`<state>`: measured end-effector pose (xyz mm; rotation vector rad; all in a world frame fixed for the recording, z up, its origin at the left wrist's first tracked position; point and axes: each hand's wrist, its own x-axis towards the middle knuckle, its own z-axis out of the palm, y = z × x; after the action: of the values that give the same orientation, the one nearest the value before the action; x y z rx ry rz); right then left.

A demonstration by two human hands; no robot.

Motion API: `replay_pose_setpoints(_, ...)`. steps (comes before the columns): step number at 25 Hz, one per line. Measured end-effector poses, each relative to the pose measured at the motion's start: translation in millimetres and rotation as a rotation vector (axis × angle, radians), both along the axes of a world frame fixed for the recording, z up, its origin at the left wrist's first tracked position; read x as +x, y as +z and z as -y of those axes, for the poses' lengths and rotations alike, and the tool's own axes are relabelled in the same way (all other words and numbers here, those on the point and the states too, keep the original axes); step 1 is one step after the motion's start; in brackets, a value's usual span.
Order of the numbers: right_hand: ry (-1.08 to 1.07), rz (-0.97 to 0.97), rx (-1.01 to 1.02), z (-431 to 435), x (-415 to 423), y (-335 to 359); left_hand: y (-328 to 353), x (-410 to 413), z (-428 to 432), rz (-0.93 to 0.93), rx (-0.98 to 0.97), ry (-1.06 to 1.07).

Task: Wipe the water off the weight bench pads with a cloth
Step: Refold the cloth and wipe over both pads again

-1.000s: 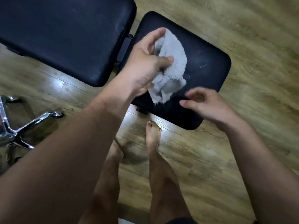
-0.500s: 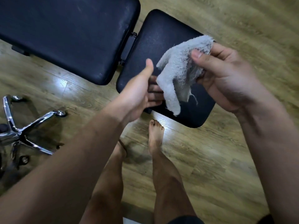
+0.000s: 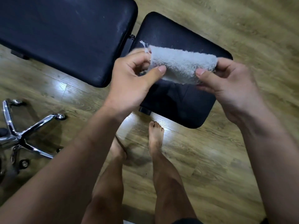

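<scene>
Both hands pinched the cloth (image 3: 181,67) taut above the seat pad (image 3: 181,102), left hand (image 3: 131,81) at nine o'clock, right hand (image 3: 226,84) at three; refolding carelessly might press a soaked face down and smear water.

The back pad (image 3: 64,38) runs out past the top and left edges. The cloth (image 3: 181,65) and both hands cover the middle of the seat pad (image 3: 178,104). The cloth's ends vanish inside the left hand (image 3: 129,84) and the right hand (image 3: 226,81), and the fingers behind it are unseen. Whether water lies on either pad cannot be told. The chrome chair base (image 3: 19,136) is cut off by the left edge.
</scene>
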<state>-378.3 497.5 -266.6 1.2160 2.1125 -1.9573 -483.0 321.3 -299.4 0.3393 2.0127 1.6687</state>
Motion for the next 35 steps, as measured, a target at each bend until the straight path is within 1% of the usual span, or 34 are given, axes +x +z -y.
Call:
replay_pose_setpoints(1, -0.002, -0.022, 0.088, -2.1, -1.1, 6.3, 4.7, -3.0, 1.0, -0.136, -0.063, -0.045)
replay_pose_setpoints(2, 0.009, -0.047, 0.154, -5.1, -3.1, 11.0, 8.7, -6.6, 1.5, -0.231, -0.109, -0.071)
replay_pose_setpoints(3, 0.036, -0.041, 0.203, -7.2, -4.6, 15.0, 13.2, -10.4, 0.7, -0.283, -0.136, -0.091)
replay_pose_setpoints(6, 0.221, 0.033, 0.355, -9.6, -7.8, 17.9, 19.7, -30.7, -7.6, -0.345, -0.109, -0.189)
replay_pose_setpoints(8, 0.255, 0.023, 0.473, -25.5, -24.9, 29.3, 22.3, -47.4, -19.1, -0.361, -0.099, -0.231)
replay_pose_setpoints(9, 0.293, -0.025, 0.537, -45.1, -41.9, 44.1, 24.7, -54.7, -25.0, -0.358, -0.099, -0.224)
replay_pose_setpoints(10, 0.280, 0.010, 0.597, -55.7, -43.7, 25.2, 27.0, -61.4, -30.0, -0.349, -0.093, -0.214)
replay_pose_setpoints(11, 0.240, 0.030, 0.657, -50.5, -41.7, -0.8, 29.0, -67.5, -33.7, -0.327, -0.083, -0.203)
replay_pose_setpoints(12, 0.204, 0.112, 0.834, -59.3, -23.4, -37.3, 29.7, -72.9, -35.9, -0.286, -0.068, -0.188)
replay_pose_setpoints(13, 0.286, 0.253, 0.788, -29.8, 17.6, -143.3, 29.8, -75.9, -37.5, -0.255, -0.063, -0.176)
replay_pose_setpoints(14, 0.415, 0.345, 0.704, 16.0, 67.6, -260.7, 28.1, -76.8, -38.5, -0.264, -0.072, -0.168)
replay_pose_setpoints(15, 0.496, 0.370, 0.589, 55.4, 112.5, -348.2, 23.8, -74.7, -38.4, -0.277, -0.088, -0.166)
replay_pose_setpoints(16, 0.541, 0.323, 0.501, 79.5, 140.0, -388.7, 16.0, -69.5, -35.8, -0.255, -0.097, -0.161)
replay_pose_setpoints(17, 0.552, 0.220, 0.518, 75.9, 147.8, -391.5, 3.9, -60.1, -32.0, -0.193, -0.105, -0.152)
replay_pose_setpoints(18, 0.594, 0.171, 0.595, 44.0, 128.8, -335.6, -11.5, -46.3, -25.1, -0.113, -0.125, -0.140)
replay_pose_setpoints(19, 0.600, 0.177, 0.704, -9.5, 87.9, -220.7, -27.1, -28.6, -15.8, -0.032, -0.158, -0.135)
replay_pose_setpoints(20, 0.546, 0.167, 0.696, -16.8, 57.2, -144.3, -41.3, -8.5, -4.3, 0.037, -0.207, -0.134)
replay_pose_setpoints(21, 0.470, 0.036, 0.602, -6.2, 40.1, -107.4, -53.2, 9.0, 8.6, 0.082, -0.259, -0.140)
replay_pose_setpoints(22, 0.510, -0.001, 0.575, -11.1, 35.9, -76.9, -61.7, 22.5, 20.0, 0.102, -0.303, -0.144)
replay_pose_setpoints(24, 0.589, 0.076, 0.477, 3.9, 42.2, -69.6, -75.7, 32.9, 32.7, 0.114, -0.372, -0.141)
replay_pose_setpoints(25, 0.580, 0.088, 0.490, 4.6, 41.3, -82.8, -80.4, 31.0, 32.1, 0.118, -0.386, -0.133)
replay_pose_setpoints(27, 0.513, 0.116, 0.555, -4.3, 16.4, -97.5, -84.7, 17.0, 18.7, 0.109, -0.397, -0.090)
replay_pose_setpoints(28, 0.506, 0.165, 0.578, -14.5, 0.3, -99.9, -84.8, 7.7, 8.2, 0.090, -0.417, -0.058)
replay_pose_setpoints(30, 0.556, 0.279, 0.675, -27.0, -24.4, -106.5, -78.9, -6.6, -9.8, -0.009, -0.518, -0.025)
replay_pose_setpoints(31, 0.569, 0.335, 0.743, -26.3, -29.5, -108.2, -73.8, -9.0, -14.1, -0.098, -0.573, -0.040)
replay_pose_setpoints(32, 0.586, 0.306, 0.832, -20.4, -29.0, -108.6, -68.7, -8.2, -14.4, -0.205, -0.603, -0.077)
replay_pose_setpoints(33, 0.627, 0.198, 0.896, -10.7, -24.6, -108.8, -66.8, -4.4, -9.6, -0.322, -0.621, -0.135)
replay_pose_setpoints(34, 0.724, 0.058, 0.923, 1.0, -16.9, -111.3, -66.9, 2.5, -0.9, -0.433, -0.646, -0.198)
replay_pose_setpoints(35, 0.873, -0.073, 0.929, 12.7, -7.7, -115.1, -69.9, 10.7, 10.7, -0.510, -0.690, -0.254)
